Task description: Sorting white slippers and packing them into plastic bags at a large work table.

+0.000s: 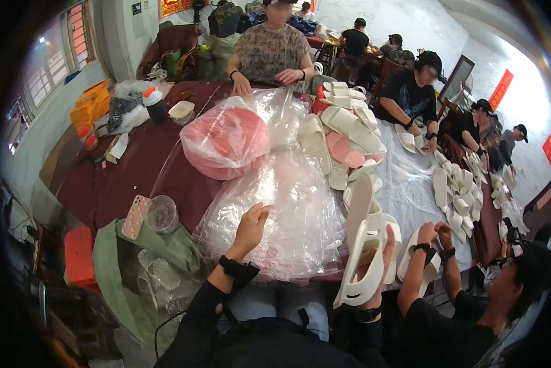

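Note:
My right hand point(388, 254) grips a pair of white slippers, held up at the table's near edge. The nearer white slipper point(356, 288) stands on end, its strap opening facing me. Behind my fingers shows the other slipper point(393, 230). Over a spread stack of clear plastic bags point(281, 214) is my left hand point(251, 228), its fingers bent and drawn together. Whether a bag's film is between them is too small to tell. Just beyond lies a pink bundle point(223, 138) wrapped in clear plastic.
White slippers point(349, 122) and a pink slipper point(344, 151) are heaped beyond my right hand. A co-worker point(466, 306) sits close at right with a slipper; another person point(272, 46) stands across the table. At left are a phone point(135, 216), a round tub point(161, 213) and a bottle point(154, 105).

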### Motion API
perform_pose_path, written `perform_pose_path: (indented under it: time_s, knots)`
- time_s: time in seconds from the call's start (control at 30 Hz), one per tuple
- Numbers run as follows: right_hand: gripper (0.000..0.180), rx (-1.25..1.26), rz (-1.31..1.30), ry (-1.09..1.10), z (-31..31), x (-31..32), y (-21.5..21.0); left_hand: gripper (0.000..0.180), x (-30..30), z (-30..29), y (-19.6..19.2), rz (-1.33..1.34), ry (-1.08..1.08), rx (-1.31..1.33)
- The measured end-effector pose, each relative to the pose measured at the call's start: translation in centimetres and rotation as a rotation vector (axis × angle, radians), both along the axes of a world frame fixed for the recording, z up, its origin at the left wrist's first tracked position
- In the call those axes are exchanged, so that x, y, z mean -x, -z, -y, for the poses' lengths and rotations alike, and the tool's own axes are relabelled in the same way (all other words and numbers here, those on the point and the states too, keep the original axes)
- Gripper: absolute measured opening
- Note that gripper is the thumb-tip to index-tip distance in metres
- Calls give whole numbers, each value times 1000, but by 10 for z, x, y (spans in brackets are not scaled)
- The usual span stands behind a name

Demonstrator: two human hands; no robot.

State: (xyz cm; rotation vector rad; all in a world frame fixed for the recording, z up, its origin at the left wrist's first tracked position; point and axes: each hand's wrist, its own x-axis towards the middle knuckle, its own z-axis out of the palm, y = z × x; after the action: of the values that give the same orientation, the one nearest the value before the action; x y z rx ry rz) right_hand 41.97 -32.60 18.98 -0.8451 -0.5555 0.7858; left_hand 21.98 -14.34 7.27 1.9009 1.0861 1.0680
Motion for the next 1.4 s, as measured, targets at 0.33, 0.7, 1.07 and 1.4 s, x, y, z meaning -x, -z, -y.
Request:
perform_pose_path:
  time_s: [0.33,0.7,1.07,1.4]
  knots:
    - [52,-156,173,-174,5,15,27,31,9,-2,15,331,131,235]
    - [68,-14,350,-679,-12,50,42,38,-2,34,48,1681,239,1016]
    - [62,-3,619,-349,-131,14,48,27,-12,90,22,672,213,325]
    - [57,205,446,-743,-157,20,85,14,69,103,-70,112,199,239]
